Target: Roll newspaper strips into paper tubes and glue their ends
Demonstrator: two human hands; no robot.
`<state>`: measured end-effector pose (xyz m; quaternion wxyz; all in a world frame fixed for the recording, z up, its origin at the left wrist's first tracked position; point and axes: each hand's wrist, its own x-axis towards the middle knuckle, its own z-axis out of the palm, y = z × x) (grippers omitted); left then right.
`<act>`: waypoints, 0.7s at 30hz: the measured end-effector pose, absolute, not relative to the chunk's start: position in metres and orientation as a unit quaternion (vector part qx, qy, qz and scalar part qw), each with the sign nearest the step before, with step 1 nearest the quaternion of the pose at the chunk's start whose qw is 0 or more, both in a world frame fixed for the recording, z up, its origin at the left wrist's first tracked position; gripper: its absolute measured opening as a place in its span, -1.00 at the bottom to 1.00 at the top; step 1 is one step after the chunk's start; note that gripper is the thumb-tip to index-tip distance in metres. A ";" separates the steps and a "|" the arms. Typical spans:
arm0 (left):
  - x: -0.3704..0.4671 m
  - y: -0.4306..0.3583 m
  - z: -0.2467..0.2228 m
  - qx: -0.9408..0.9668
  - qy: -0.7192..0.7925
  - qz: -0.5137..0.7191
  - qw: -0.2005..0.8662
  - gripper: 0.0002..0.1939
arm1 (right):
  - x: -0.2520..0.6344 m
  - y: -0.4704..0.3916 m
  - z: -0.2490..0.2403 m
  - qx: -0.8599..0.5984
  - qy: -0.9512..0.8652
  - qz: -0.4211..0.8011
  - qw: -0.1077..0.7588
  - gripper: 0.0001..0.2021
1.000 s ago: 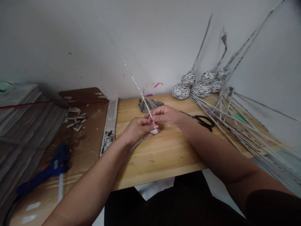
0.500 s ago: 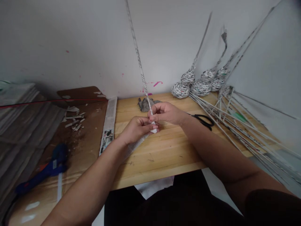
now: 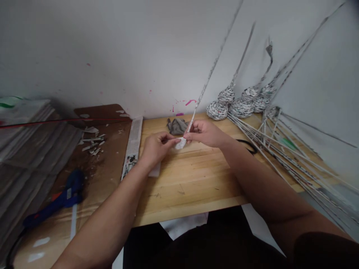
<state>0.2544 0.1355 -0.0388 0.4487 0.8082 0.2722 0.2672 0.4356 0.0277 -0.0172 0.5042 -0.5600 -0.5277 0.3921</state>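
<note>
Over the wooden table (image 3: 193, 179), my right hand (image 3: 206, 132) pinches the lower part of a long rolled newspaper tube (image 3: 211, 71), which leans up and to the right past the wall. At its lower end the paper flares into a loose flap (image 3: 180, 143). My left hand (image 3: 158, 145) has its thumb and fingers closed on this newspaper strip beside the flap. More of the strip shows under my left wrist. Behind my hands lies a crumpled grey cloth (image 3: 177, 126).
Woven newspaper gourd shapes (image 3: 217, 110) stand by the wall at right, near many paper tubes (image 3: 280, 160). Black-handled scissors (image 3: 249, 146) are partly behind my right arm. At left are a blue glue gun (image 3: 66, 196), paper scraps (image 3: 94, 144) and stacked newspapers (image 3: 33, 149).
The tube has swung from leaning left to leaning right. My hands have moved slightly apart and up, and the loose paper flap shows more between them.
</note>
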 end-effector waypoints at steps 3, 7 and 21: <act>0.249 0.140 -0.031 0.799 0.293 0.430 0.301 -0.76 | 0.434 0.032 -0.020 -0.583 -0.469 0.318 0.582 -0.75; 0.244 0.130 -0.022 0.766 0.262 0.538 0.236 -0.77 | 0.430 0.040 -0.024 -0.580 -0.391 0.236 0.675 -0.67; 0.273 0.110 -0.042 0.327 0.252 0.313 0.856 -0.81 | 0.382 0.043 -0.039 -0.562 -0.393 0.230 0.691 -0.72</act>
